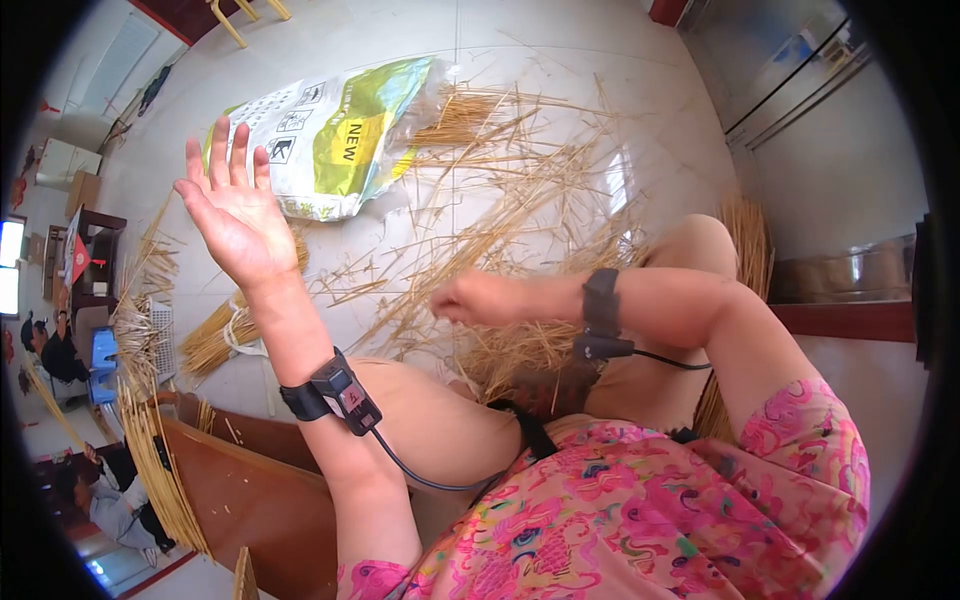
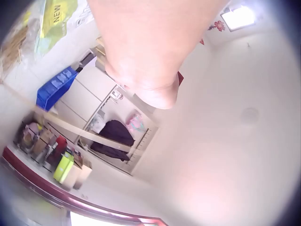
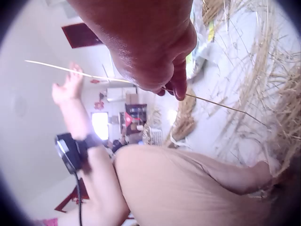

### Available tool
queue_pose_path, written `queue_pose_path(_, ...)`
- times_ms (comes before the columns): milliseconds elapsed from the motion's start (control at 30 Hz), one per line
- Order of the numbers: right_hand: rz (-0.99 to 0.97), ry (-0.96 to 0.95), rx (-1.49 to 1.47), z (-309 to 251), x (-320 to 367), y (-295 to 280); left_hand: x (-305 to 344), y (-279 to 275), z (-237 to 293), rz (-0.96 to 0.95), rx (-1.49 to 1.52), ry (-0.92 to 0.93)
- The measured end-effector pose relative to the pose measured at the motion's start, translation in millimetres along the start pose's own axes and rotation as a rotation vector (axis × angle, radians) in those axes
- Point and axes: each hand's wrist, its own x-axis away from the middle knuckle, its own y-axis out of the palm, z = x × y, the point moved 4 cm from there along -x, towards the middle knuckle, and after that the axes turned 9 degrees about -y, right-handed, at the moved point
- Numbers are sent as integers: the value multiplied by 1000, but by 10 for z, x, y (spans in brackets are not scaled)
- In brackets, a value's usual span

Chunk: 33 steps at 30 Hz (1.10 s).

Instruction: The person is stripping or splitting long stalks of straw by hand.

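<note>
The left hand (image 1: 240, 215) is raised with fingers spread and palm showing, holding nothing; it overlaps the near edge of a white, green and yellow bag (image 1: 340, 140) in the head view. In the right wrist view the right hand (image 3: 162, 61) pinches one thin straw stalk (image 3: 214, 103) between thumb and fingers, the stalk sticking out on both sides. From the head view the right hand (image 1: 480, 298) is blurred, above loose straw (image 1: 520, 220) on the floor. The left wrist view shows the left hand (image 2: 146, 56) from the wrist side, its fingers hidden.
A tied straw bundle (image 1: 215, 335) lies left of the legs, beside a brown wooden board (image 1: 260, 500). More straw (image 1: 745, 240) stands by the cabinet at right. Two other people are at the far left, near a blue stool (image 1: 104, 365). A yellow stool (image 1: 235, 20) is at the top.
</note>
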Motion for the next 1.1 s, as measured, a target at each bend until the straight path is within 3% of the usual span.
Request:
queue_pose_path(100,393,51,-41,55,-183,-495,-47,-295,-218,217,-260,-87)
queue_pose_path(200,795,-78,53,-370,-50,-1454,-87,-631,-503,375,-323,-251)
queue_pose_path(233,1000,-164,66,-574,147,-1772,-131,-807,-600,394,-282,-322)
queue_pose_path(300,1181,-354,262,-1136,738,-2308,-265,-1168,-800,400,-193,-400)
queue_pose_path(367,1503,-397,462,-1707,1546,-2737,-328,-1281,-911,418,-164,-445)
queue_pose_path(533,1342,319,1169,-2335,3230,-2859,-360,-1077,-1036,370,-303,-424)
queue_pose_path(600,1130,707,1209,-2186,4019,-2643,-332,-1032,-1121,388,-339,-425)
queue_pose_path(667,978,927,1196,-1933,4714,-2120,-334,-1031,-1217,396,-369,-430)
queue_pose_path(767,840,1346,928,-1315,5942,-943,-347,-1144,-1353,381,-436,-479)
queue_pose_path(800,872,1491,724,-1105,6330,-500,-326,-1152,-1387,388,-464,-490)
queue_pose_path(833,784,1633,799,-1212,6245,-201,-316,-1192,-1422,395,-494,-502)
queue_pose_path(967,550,1859,697,-1054,6721,884,-412,-1647,-1693,449,-556,-534)
queue_pose_path(1100,558,1880,565,-959,7093,1509,-469,-1993,-1872,462,-665,-619)
